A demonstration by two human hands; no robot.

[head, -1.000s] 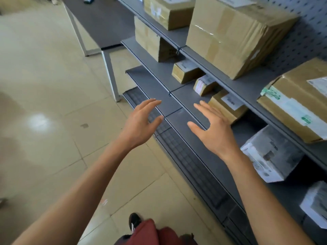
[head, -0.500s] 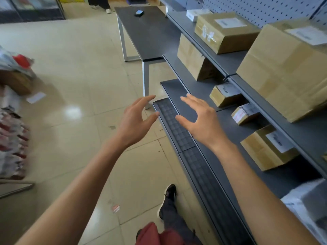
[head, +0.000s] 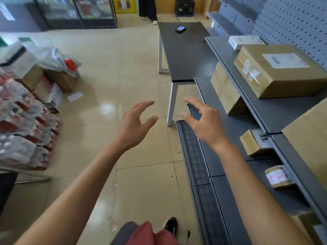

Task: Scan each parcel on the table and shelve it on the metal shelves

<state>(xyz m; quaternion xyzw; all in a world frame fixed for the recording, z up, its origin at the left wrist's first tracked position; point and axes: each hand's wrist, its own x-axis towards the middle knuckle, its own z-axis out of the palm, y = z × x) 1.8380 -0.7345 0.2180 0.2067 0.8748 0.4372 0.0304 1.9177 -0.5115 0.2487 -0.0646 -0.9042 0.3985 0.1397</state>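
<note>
My left hand (head: 134, 127) and my right hand (head: 203, 122) hang in the air in front of me, fingers spread and relaxed, holding nothing. The grey metal shelves (head: 276, 112) run along my right side and carry several cardboard parcels, among them a large labelled box (head: 279, 71) on an upper shelf and a small taped box (head: 255, 142) lower down. Ahead stands the dark table (head: 184, 50) with only a small black scanner-like device (head: 180, 29) lying on it.
Stacked goods and boxes (head: 26, 110) line the floor at the left. A person's legs (head: 148, 9) stand at the far end of the room. Tiled floor (head: 123, 71) stretches between me and the table. My shoe (head: 171, 225) is at the bottom.
The view has swung left and up, away from the shelves toward the table. Both hands have stayed empty and drifted with the turn.
</note>
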